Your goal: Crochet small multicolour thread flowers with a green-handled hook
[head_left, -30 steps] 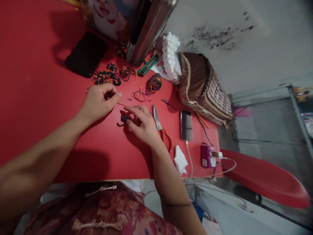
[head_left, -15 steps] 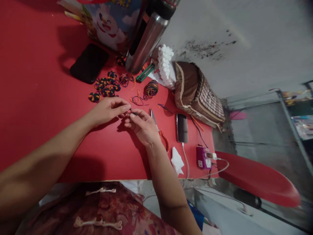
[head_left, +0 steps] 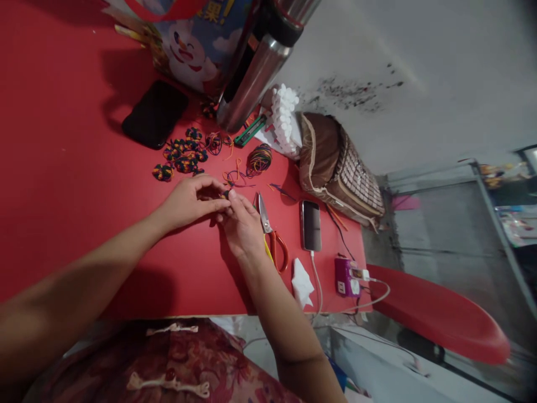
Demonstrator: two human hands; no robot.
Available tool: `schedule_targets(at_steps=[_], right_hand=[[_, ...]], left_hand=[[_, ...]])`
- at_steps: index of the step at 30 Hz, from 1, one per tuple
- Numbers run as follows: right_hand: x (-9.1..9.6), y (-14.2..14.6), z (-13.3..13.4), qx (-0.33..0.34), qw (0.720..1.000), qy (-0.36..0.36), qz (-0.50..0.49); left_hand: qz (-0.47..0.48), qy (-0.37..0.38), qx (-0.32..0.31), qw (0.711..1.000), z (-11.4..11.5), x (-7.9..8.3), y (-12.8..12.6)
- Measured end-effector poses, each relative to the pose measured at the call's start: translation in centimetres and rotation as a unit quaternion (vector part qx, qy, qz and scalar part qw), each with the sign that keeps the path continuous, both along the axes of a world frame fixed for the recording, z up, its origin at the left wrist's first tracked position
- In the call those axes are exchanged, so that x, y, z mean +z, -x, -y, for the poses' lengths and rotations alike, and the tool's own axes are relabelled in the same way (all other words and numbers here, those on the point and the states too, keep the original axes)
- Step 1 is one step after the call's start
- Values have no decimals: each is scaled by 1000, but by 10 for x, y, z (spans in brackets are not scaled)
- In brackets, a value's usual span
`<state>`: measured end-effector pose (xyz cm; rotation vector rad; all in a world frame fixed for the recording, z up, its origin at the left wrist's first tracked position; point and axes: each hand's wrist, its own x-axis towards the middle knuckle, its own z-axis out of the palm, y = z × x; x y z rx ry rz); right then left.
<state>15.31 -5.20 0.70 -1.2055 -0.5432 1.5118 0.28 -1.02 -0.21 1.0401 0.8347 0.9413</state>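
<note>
Left hand (head_left: 196, 202) and right hand (head_left: 243, 226) now brought together, gap of second ago closed! Small knotted yarn piece (head_left: 226, 194), seen lying by right fingertips then, is caught between both hands. Pinched by right thumb and finger; left grip partly hidden, cannot be told. Work judged to be two-handed now. Scissors (head_left: 267, 226) left untouched beside right wrist; yarn ball (head_left: 259, 159) parked beyond.

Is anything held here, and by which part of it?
A small yarn piece, in the fingers of the left hand and right hand; they hide most of it, so the exact part cannot be told.
</note>
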Motion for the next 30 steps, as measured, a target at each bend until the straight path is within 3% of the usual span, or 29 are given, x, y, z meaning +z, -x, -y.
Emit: schedule_targets(at_steps=[7,11,14,19,25,30], right_hand=[[-1,-1,8,75,986,-56,140],[-3,-12,5,20,981,-89,172],[-3,-21,2,3,978,-124,170],[0,-26,4,61,967,-176,176],[5,-26,8,56,966,-141,211],[7,-30,5,32,940,-179,288]], left_hand=[[57,39,-8,998,-1,0,-1],[24,47,44,998,-5,4,4],[46,108,13,993,-6,8,8],[92,163,-54,981,-5,10,10],[101,157,-77,979,-4,6,11],[102,147,-66,982,-7,7,14]])
